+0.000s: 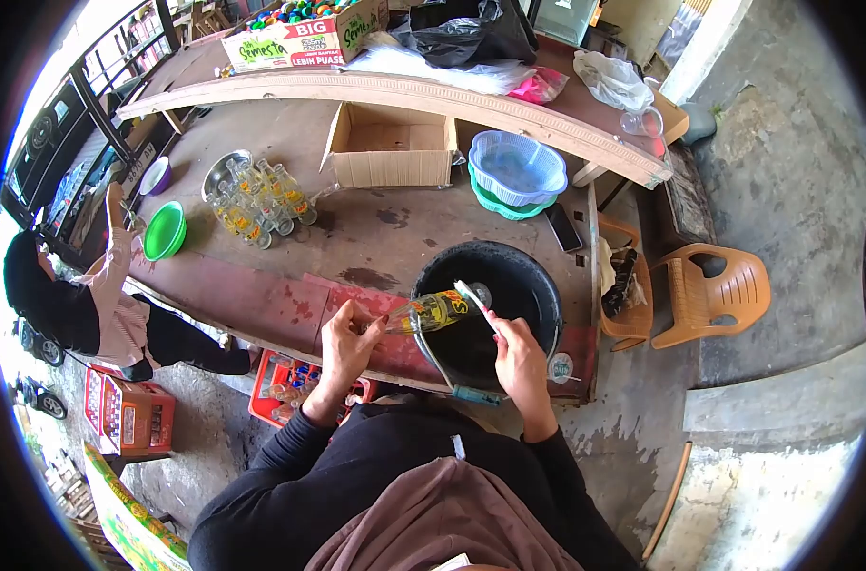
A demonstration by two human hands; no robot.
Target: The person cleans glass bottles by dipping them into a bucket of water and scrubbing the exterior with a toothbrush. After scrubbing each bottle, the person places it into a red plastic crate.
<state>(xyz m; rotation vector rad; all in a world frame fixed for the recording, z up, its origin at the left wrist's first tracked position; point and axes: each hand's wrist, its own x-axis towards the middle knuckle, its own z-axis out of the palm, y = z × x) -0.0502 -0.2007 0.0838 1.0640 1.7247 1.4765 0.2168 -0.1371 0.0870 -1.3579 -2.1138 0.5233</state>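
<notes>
In my left hand [347, 344] is the neck end of a clear glass bottle [435, 312] with a yellow and dark printed label. The bottle lies nearly level, its base pointing right over a black bucket [533, 303]. My right hand [521, 364] is closed around a toothbrush [473, 297], whose bristle end is right by the bottle's base. The bucket's wire handle with a teal grip [476, 394] hangs down at its near side. Dark liquid shows inside the bucket.
Several glass bottles [262, 205] stand at the left, beside a green bowl [165, 231]. Behind are a cardboard box [395, 157] and a blue plastic basket [517, 169]. A phone [564, 228] lies right. A red crate [266, 404] sits below; another person [95, 305] works at far left.
</notes>
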